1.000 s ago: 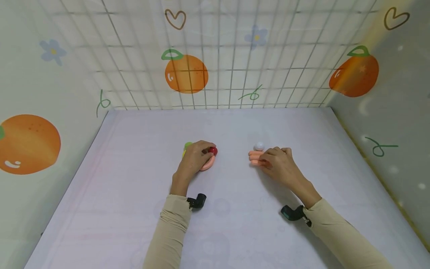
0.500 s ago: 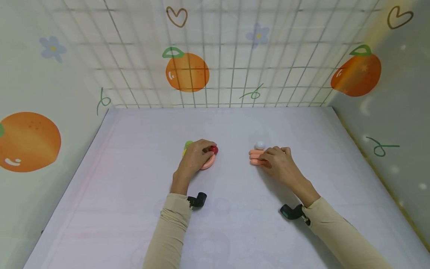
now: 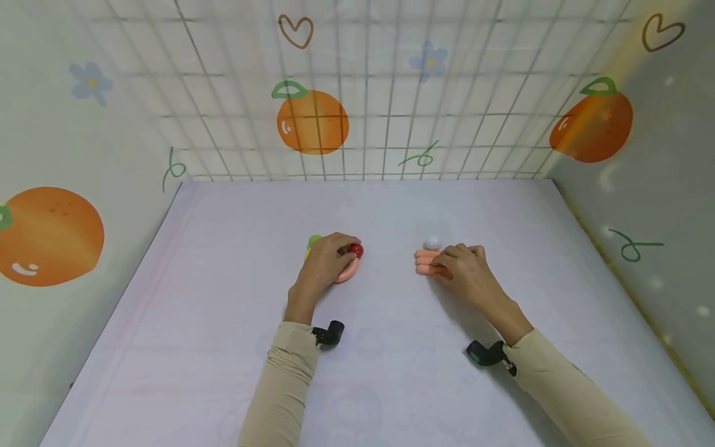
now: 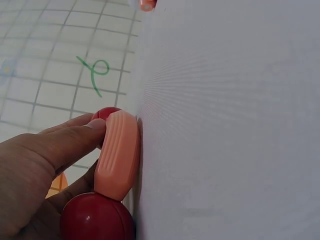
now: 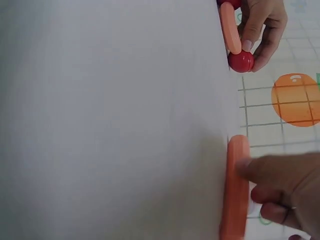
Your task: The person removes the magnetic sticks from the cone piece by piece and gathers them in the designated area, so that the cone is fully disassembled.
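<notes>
My left hand [image 3: 324,264] pinches a shiny red ball [image 3: 355,250] between thumb and fingers. A curved peach piece with ridges [image 4: 118,155] touches that ball, and a second red ball [image 4: 97,217] sits at its nearer end, seen in the left wrist view. In the head view my right hand [image 3: 469,273] holds the right end of a small row of straight peach rods [image 3: 426,261] lying side by side. The right wrist view shows its thumb on the near rod [image 5: 237,195], with fingers on the far side. The rods' right ends are hidden under that hand.
A white ball [image 3: 432,243] sits just behind the rods. Beyond the left hand, a green round piece [image 3: 314,238] and a bit of yellow [image 3: 308,252] peek out. The pale tabletop [image 3: 385,347] meets a white grid [image 3: 385,133] behind printed fabric at the back.
</notes>
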A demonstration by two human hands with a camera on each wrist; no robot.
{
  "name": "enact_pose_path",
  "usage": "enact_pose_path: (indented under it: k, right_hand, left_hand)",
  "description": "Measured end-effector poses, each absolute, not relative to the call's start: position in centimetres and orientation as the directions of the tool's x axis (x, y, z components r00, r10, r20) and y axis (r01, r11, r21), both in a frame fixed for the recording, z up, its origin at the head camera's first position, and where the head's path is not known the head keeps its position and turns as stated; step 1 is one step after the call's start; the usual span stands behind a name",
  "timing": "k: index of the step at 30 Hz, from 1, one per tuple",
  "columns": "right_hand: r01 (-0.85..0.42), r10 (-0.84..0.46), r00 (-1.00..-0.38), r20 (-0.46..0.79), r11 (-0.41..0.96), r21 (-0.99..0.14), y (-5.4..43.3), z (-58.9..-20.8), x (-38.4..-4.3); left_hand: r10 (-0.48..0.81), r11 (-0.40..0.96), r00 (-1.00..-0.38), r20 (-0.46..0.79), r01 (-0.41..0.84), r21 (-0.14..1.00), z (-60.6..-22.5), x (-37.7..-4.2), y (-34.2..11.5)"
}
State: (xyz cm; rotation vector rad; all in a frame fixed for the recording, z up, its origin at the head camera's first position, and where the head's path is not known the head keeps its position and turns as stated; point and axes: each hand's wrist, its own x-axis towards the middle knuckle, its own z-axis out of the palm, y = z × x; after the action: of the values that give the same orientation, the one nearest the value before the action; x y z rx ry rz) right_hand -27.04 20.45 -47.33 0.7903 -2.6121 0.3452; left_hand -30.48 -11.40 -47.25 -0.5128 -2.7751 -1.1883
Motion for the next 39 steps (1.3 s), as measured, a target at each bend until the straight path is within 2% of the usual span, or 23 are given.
enact_pose_path:
  k: [7,16,23,31,39]
  right_hand:
    - [-0.635,-0.503,-0.715,0.486,0.759,-0.148,19.4,-46.3,-26.2]
    - [-0.708,-0.520,-0.654,0.549,0.676,-0.204,16.6,-46.0,-26.0]
    - [-0.701,-0.534,-0.687,0.492,0.664,-0.259,14.5,-45.7,-25.8]
    - [-0.652,-0.517,-0.751,0.411,0.680,-0.336,12.9,-45.3,-27.1]
    - [-0.605,-0.515,-0.796,0.317,0.682,-0.412,10.2,-45.0,-29.7]
  left_hand:
    - [0.283,0.677,-0.939,0.195,0.339,0.654,-46.4,-30.4,-11.7]
    - [0.144,0.708,-0.970,0.194,0.238,0.665,-45.4,-30.1,-15.3]
    - [0.130,0.705,-0.982,0.140,0.191,0.683,-46.3,-30.3,-16.7]
    - [0.121,0.768,-0.979,0.164,0.196,0.609,-46.5,-30.6,-16.3]
    - [0.007,0.706,-0.982,0.191,0.140,0.694,-46.8,-30.6,-16.2]
